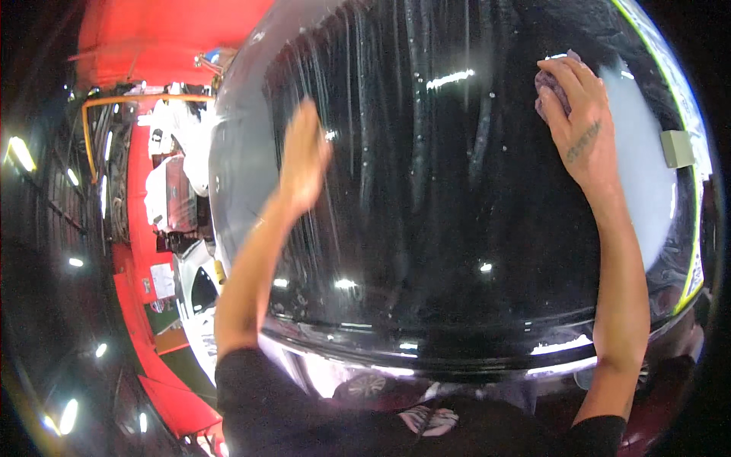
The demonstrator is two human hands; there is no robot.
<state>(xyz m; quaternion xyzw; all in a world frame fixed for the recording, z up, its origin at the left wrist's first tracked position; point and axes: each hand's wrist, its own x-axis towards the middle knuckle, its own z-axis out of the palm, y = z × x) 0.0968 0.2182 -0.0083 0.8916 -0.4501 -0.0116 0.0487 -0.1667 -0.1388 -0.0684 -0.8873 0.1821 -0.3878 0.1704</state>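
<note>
A large, glossy black curved car panel (pixel 426 228) fills the middle of the head view. Wet-looking pale streaks run down its upper half. My right hand (pixel 582 114) is closed on a crumpled purple-grey cloth (pixel 552 95), pressed against the upper right of the panel. Part of the cloth is hidden under the fingers. My left hand (pixel 304 160) is at the panel's left side, its fingers stretched out and somewhat blurred, with nothing visible in it. I cannot tell whether its edge touches the surface.
Yellow-green tape (pixel 694 263) follows the panel's right edge, where a small beige block (pixel 676 148) sits. At left are a red wall (pixel 141 190), an orange frame (pixel 145 99) and a white car part (pixel 199 286). Bright lamps reflect off the panel.
</note>
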